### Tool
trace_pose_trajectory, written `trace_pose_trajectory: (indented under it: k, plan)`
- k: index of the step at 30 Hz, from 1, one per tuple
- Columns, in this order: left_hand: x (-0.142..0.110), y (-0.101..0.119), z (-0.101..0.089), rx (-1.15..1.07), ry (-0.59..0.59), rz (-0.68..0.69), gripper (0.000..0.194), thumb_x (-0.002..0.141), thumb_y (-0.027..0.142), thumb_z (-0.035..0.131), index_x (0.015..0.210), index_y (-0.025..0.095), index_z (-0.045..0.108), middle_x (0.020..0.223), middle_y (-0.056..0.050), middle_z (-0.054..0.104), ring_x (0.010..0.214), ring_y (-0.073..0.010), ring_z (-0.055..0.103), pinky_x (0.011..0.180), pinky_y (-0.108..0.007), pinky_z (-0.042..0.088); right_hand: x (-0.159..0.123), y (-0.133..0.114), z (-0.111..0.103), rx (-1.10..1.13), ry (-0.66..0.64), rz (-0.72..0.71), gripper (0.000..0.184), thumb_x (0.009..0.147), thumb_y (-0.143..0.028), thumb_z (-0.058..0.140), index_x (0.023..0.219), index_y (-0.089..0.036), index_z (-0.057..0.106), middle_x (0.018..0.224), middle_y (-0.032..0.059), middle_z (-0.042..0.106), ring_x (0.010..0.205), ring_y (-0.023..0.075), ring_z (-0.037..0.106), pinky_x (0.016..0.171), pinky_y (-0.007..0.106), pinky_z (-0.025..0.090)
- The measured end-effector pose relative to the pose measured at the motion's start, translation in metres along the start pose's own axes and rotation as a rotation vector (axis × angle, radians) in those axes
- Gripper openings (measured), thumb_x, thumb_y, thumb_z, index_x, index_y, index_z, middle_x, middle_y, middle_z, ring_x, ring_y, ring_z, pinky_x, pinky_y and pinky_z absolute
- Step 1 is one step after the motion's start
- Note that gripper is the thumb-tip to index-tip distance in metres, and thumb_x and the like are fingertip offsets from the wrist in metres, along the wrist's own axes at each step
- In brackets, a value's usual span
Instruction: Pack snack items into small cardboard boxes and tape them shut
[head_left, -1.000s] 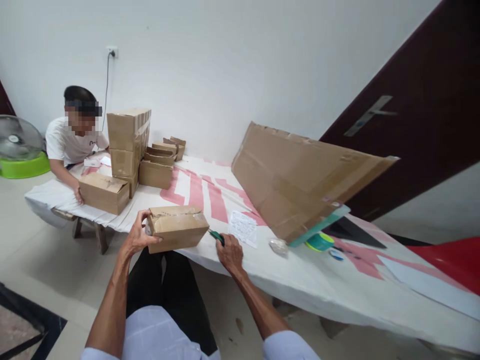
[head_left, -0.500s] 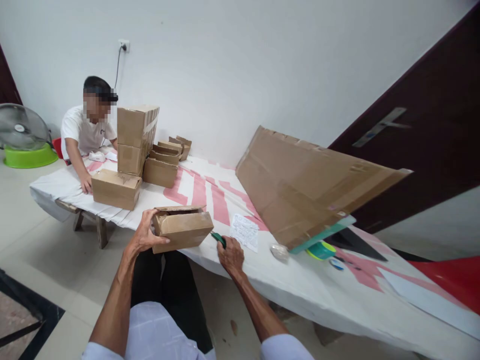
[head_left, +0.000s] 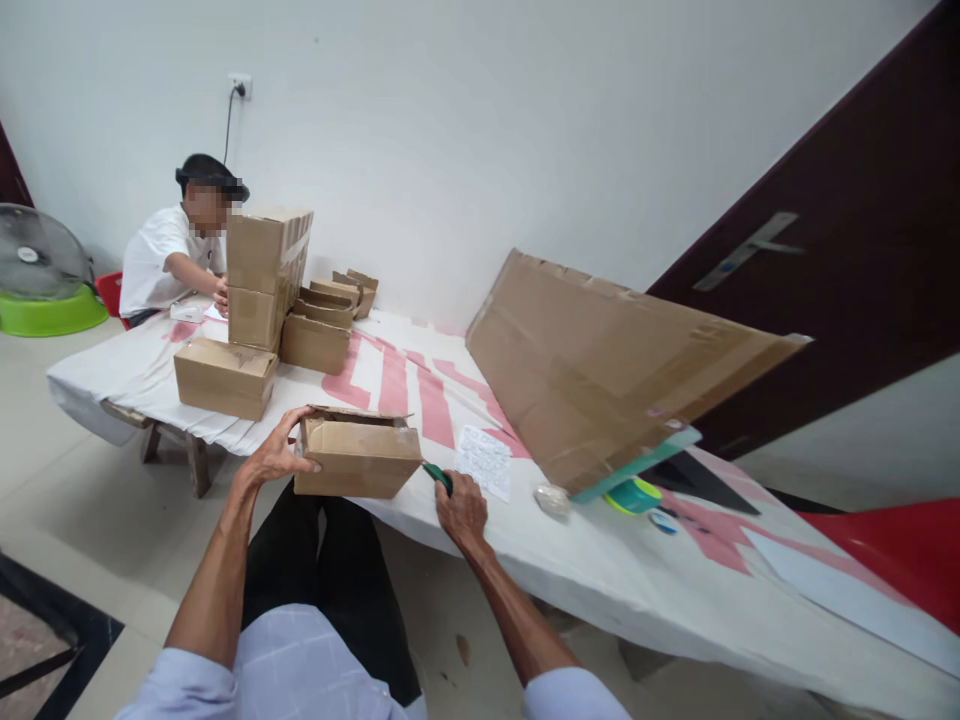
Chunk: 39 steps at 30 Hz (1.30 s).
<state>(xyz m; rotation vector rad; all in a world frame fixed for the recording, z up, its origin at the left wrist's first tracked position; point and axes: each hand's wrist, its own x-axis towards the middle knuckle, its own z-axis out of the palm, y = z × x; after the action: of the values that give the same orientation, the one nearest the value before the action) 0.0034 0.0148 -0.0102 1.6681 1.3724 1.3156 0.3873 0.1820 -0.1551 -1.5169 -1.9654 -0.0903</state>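
A small brown cardboard box [head_left: 360, 460] is gripped at its left end by my left hand [head_left: 276, 455], thumb on the near side and fingers over the top edge. Its top flap is slightly raised, leaving a dark gap along the top. My right hand [head_left: 461, 510] is closed around a green utility knife [head_left: 436, 474], whose tip points at the box's right end. Whether the tip touches the cardboard I cannot tell. Just beyond my right hand lies a handwritten paper sheet [head_left: 484, 462] on the white and pink cloth.
Another closed box [head_left: 225, 380] sits to the left, before stacked boxes [head_left: 255, 265] and several open ones [head_left: 315, 345]. A large cardboard sheet [head_left: 600, 370] leans at right, near a tape roll [head_left: 634, 495] and clear bundle [head_left: 553, 500]. A co-worker [head_left: 169, 255] sits at the far left.
The box in my left hand has turned a little and shifted left. The co-worker has drawn a hand back from the nearby closed box to the stacked boxes. My view has shifted slightly.
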Motion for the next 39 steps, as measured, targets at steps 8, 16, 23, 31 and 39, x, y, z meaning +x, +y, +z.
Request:
trace_pose_trajectory:
  k: [8, 16, 23, 31, 39]
  plan:
    - [-0.01, 0.009, 0.006, 0.024, -0.04, 0.043, 0.111, 0.063, 0.032, 0.09, 0.162, 0.032, 0.039, 0.171, -0.014, 0.03, 0.155, -0.0424, 0.033, 0.115, -0.058, 0.046, -0.004, -0.001, -0.003, -0.025, -0.017, 0.01, 0.035, 0.094, -0.027, 0.049, 0.119, -0.015, 0.071, 0.112, 0.0161, 0.072, 0.106, 0.0291, 0.059, 0.087, 0.038, 0.04]
    - [-0.023, 0.01, 0.034, -0.048, 0.089, 0.089, 0.123, 0.057, 0.047, 0.1, 0.162, 0.027, 0.04, 0.165, -0.017, 0.042, 0.152, -0.0436, 0.04, 0.123, -0.064, 0.038, -0.007, 0.0, -0.007, -0.031, -0.025, -0.01, 0.033, 0.094, -0.028, 0.049, 0.113, -0.015, 0.071, 0.107, 0.0157, 0.07, 0.101, 0.03, 0.059, 0.085, 0.039, 0.04]
    - [-0.033, 0.005, 0.042, -0.113, 0.05, 0.104, 0.118, 0.059, 0.051, 0.099, 0.159, 0.028, 0.042, 0.171, -0.018, 0.03, 0.157, -0.0448, 0.03, 0.114, -0.059, 0.049, -0.007, 0.0, -0.01, -0.023, -0.031, -0.011, 0.033, 0.093, -0.029, 0.049, 0.113, -0.015, 0.072, 0.106, 0.0158, 0.07, 0.099, 0.0294, 0.059, 0.084, 0.038, 0.04]
    - [-0.015, 0.005, 0.023, -0.048, 0.022, 0.107, 0.094, 0.06, 0.034, 0.094, 0.146, 0.029, 0.057, 0.157, -0.014, 0.045, 0.145, -0.0397, 0.046, 0.11, -0.056, 0.052, -0.006, -0.008, -0.013, 0.048, -0.004, 0.014, 0.03, 0.092, -0.026, 0.05, 0.109, -0.017, 0.071, 0.105, 0.0147, 0.07, 0.1, 0.029, 0.059, 0.086, 0.038, 0.041]
    - [0.007, 0.022, -0.01, 0.081, -0.056, 0.031, 0.067, 0.069, 0.05, 0.09, 0.13, 0.032, 0.068, 0.166, -0.012, 0.04, 0.151, -0.04, 0.043, 0.105, -0.052, 0.056, 0.019, -0.032, -0.028, 0.286, 0.132, 0.034, 0.033, 0.094, -0.033, 0.047, 0.108, -0.015, 0.072, 0.105, 0.0162, 0.07, 0.103, 0.0302, 0.061, 0.094, 0.045, 0.048]
